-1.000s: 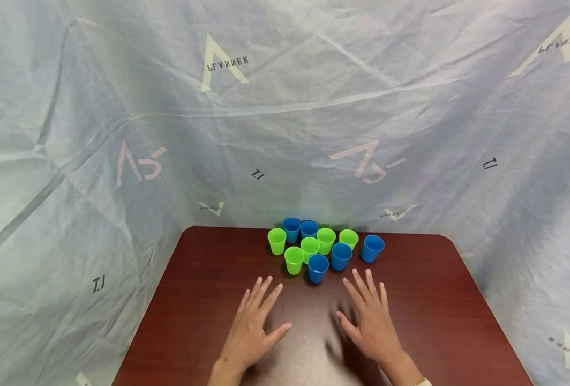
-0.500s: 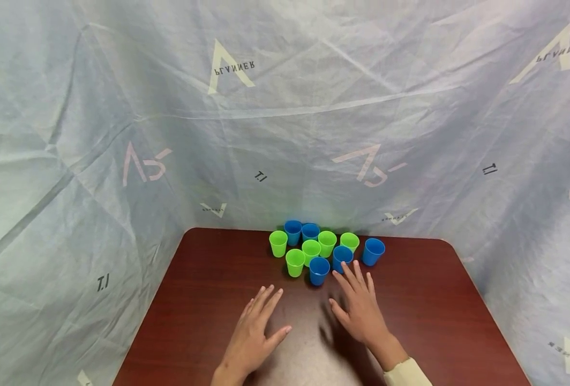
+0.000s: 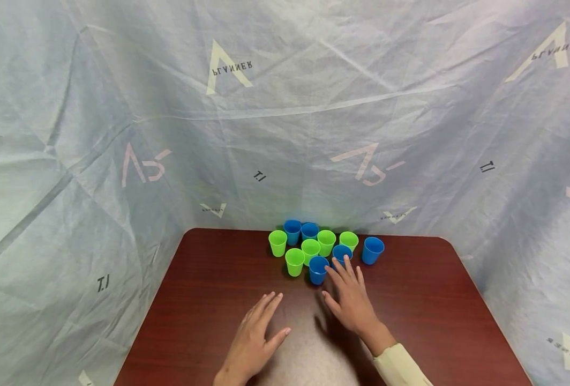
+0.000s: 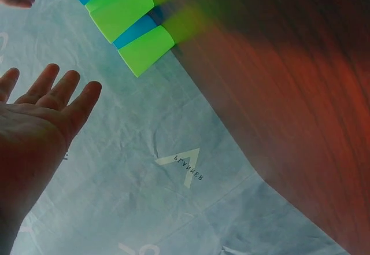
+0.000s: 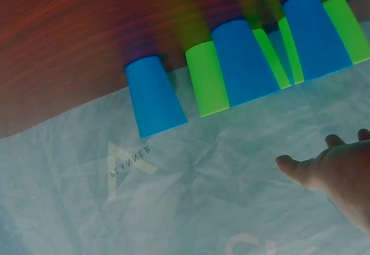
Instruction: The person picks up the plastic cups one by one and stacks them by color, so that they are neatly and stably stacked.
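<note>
Several blue and green cups stand upright in a loose cluster at the table's far side. My right hand (image 3: 351,301), fingers spread, is over the table just in front of a blue cup (image 3: 317,269) and partly covers another blue cup (image 3: 342,253). Whether its fingertips touch either cup, I cannot tell. My left hand (image 3: 252,338) hovers nearer the front with fingers extended and thumb apart, holding nothing. A green cup (image 3: 294,262) is the nearest one beyond it. In the left wrist view, the left hand (image 4: 43,116) is apart from the green cups (image 4: 146,51).
A lone blue cup (image 3: 373,251) stands at the cluster's right end. The dark red-brown table (image 3: 203,300) has rounded far corners. Grey printed sheeting (image 3: 285,134) hangs close behind it and along both sides.
My right hand has moved forward and left, toward the front blue cups, bringing its sleeve into view. The left hand stays nearly in place, its fingers slightly closer together. No cup has moved.
</note>
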A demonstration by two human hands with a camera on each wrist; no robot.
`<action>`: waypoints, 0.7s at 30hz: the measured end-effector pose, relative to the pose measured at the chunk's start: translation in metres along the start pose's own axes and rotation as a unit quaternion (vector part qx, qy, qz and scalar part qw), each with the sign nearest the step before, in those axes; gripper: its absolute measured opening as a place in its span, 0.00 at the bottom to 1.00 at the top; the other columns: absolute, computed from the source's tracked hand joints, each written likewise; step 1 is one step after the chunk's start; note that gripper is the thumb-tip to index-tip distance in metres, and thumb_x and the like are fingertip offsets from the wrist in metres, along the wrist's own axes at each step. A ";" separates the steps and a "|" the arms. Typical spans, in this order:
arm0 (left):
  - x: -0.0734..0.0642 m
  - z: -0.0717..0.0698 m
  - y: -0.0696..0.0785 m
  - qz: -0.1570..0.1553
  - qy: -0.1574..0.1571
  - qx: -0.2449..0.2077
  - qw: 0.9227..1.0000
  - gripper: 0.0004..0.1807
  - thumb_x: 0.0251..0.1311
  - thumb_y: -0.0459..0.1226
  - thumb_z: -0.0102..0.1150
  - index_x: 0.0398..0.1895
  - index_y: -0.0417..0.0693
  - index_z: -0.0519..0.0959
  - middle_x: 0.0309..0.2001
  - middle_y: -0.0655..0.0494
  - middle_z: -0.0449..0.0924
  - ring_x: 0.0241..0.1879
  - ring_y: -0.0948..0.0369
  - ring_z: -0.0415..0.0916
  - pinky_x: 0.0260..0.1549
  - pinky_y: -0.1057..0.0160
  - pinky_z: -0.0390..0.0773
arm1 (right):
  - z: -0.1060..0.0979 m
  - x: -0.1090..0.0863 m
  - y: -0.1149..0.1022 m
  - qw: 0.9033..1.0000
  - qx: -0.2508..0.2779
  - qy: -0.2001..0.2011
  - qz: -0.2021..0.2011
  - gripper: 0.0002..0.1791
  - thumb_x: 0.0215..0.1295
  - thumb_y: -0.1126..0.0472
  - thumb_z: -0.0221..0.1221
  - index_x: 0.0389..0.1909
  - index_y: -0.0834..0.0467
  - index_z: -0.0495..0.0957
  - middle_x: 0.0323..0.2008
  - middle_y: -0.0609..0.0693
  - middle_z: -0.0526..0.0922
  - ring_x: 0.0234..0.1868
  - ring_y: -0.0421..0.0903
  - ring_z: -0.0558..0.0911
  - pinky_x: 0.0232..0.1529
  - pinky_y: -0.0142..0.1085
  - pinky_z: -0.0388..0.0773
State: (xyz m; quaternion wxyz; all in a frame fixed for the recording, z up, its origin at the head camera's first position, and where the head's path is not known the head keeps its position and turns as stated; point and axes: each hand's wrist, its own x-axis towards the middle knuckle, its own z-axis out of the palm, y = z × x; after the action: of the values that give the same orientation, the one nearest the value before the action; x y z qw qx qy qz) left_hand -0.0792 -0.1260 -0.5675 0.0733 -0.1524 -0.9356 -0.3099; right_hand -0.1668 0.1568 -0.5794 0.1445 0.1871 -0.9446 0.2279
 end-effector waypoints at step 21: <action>-0.011 0.013 -0.009 -0.004 -0.018 -0.009 1.000 0.35 0.70 0.47 0.68 0.78 0.59 0.70 0.70 0.54 0.80 0.66 0.53 0.81 0.59 0.42 0.82 | 0.025 0.022 0.006 1.000 0.006 0.002 -0.023 0.35 0.68 0.53 0.70 0.74 0.56 0.72 0.79 0.62 0.67 0.82 0.72 0.56 0.76 0.71 0.59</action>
State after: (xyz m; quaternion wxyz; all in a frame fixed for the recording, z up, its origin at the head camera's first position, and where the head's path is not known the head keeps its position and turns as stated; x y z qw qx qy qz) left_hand -0.0728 -0.1279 -0.5856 0.0542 -0.1546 -0.9347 -0.3156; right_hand -0.1938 0.1434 -0.5951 0.1504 0.2090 -0.9384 0.2303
